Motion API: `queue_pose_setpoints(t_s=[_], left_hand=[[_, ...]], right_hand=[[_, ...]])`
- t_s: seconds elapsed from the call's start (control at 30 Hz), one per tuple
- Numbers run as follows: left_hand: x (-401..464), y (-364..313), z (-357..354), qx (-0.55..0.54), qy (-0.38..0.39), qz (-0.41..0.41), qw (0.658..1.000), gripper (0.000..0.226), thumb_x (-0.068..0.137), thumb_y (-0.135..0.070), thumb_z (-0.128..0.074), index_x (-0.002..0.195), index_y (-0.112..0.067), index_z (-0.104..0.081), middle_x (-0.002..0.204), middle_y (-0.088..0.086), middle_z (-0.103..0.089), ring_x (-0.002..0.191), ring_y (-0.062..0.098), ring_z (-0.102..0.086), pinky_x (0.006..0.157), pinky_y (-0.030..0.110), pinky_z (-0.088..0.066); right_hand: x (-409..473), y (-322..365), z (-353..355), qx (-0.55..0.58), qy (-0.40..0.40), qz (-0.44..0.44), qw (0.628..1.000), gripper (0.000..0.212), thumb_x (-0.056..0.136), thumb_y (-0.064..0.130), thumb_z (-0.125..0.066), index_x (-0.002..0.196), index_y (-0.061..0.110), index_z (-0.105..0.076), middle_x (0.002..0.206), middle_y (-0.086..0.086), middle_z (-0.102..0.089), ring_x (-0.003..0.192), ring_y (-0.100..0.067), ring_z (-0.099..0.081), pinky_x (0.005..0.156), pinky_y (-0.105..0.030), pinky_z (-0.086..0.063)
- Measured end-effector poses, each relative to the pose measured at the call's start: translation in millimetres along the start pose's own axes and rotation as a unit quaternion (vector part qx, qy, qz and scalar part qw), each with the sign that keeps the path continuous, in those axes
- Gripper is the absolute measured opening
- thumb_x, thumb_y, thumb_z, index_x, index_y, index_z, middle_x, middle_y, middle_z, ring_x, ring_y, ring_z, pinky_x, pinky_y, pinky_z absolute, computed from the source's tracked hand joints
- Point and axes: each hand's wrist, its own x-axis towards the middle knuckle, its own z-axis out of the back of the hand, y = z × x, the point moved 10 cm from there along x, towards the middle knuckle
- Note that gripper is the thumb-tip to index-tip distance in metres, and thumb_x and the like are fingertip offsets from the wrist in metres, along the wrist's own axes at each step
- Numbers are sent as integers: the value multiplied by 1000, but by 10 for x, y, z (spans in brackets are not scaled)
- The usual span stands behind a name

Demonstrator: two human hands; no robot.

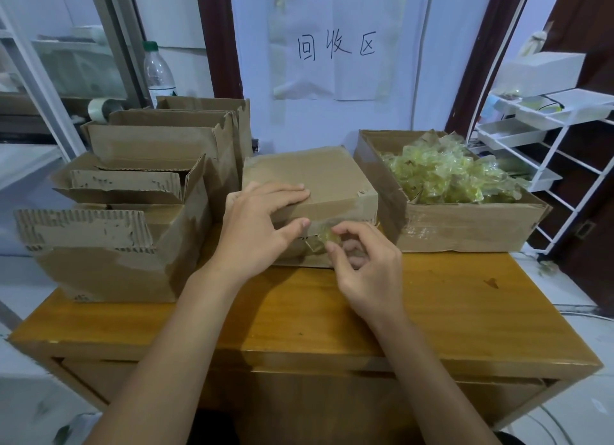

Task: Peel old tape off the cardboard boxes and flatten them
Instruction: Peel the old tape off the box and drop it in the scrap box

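Observation:
A closed, taped cardboard box (332, 178) sits in the middle of the wooden table (448, 311). My left hand (259, 228) lies flat on its near top edge, with the thumb down the front face. My right hand (362, 265) pinches a crumpled bit of clear yellowish tape (327, 237) at the box's front face. The tape is still joined to the box there.
Several opened boxes (133, 212) with torn flaps are stacked at the left. At the right, an open box (465, 225) holds a heap of peeled tape (448, 175). A white rack (531, 138) stands far right. A bottle (158, 72) and a tape roll (101, 109) sit behind.

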Motion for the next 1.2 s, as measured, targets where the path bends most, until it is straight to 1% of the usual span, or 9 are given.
queue_pose_setpoints(t_s=[0.1,0.23,0.43,0.67,0.8,0.93,1.0,1.1,1.2], left_hand=[[-5,-2,-3,-1,0,-1,1000,40,89,-36,-81,128,-37,-73,133,-26,-64,125,2,-49,103,35,-29],[-4,-1,2,-3,1,3,1000,40,88,-35,-81,128,-36,-73,134,-24,-64,126,3,-49,104,34,-29],[-3,-3,7,-4,1,6,1000,41,87,-35,-82,127,-38,-73,132,-28,-62,122,-3,-45,102,32,-28],[-19,6,13,-8,0,10,1000,41,88,-33,-82,128,-38,-72,134,-28,-62,123,-3,-44,100,31,-25],[-11,12,12,-8,1,9,1000,41,88,-35,-82,128,-38,-73,135,-26,-64,128,2,-48,103,33,-27],[-15,12,4,-8,4,9,1000,41,88,-35,-81,129,-38,-73,135,-26,-64,129,3,-48,104,34,-26],[-15,13,6,-9,2,7,1000,41,89,-35,-81,129,-38,-73,135,-25,-64,129,3,-49,104,35,-27],[-20,27,11,-10,0,10,1000,41,89,-35,-81,129,-37,-72,135,-25,-64,128,4,-49,105,36,-29],[-24,28,14,-13,0,8,1000,40,89,-36,-80,129,-37,-73,135,-25,-64,128,5,-50,107,38,-31]], right_hand=[[20,18,-8,-21,-14,18,1000,20,85,8,-85,101,8,-73,91,-1,-69,65,-13,-68,56,-30,-59],[22,44,8,-60,-40,31,997,22,79,7,-89,92,7,-72,84,0,-68,64,-9,-62,61,-16,-53],[5,-11,102,-78,-66,3,995,22,81,9,-88,88,12,-67,74,3,-62,59,-11,-58,54,-21,-50],[1,-19,179,-111,-91,-13,990,32,76,-8,-80,78,15,-58,69,5,-52,57,-5,-45,57,-8,-36],[8,-31,201,-104,-93,-9,990,28,79,2,-86,83,14,-60,76,3,-56,62,-5,-49,60,-10,-41],[-11,42,10,-65,-21,22,997,29,81,26,-87,93,9,-67,86,2,-62,67,-11,-58,59,-19,-51],[-23,68,-39,-50,2,22,999,24,86,22,-85,99,9,-68,92,3,-62,72,-9,-61,58,-18,-54],[-20,45,2,-66,-8,16,998,17,89,6,-79,102,11,-69,95,7,-60,77,-4,-60,60,-15,-53],[4,-67,85,-87,-34,-28,995,23,88,19,-83,105,14,-68,96,7,-60,79,-8,-60,63,-19,-53]])
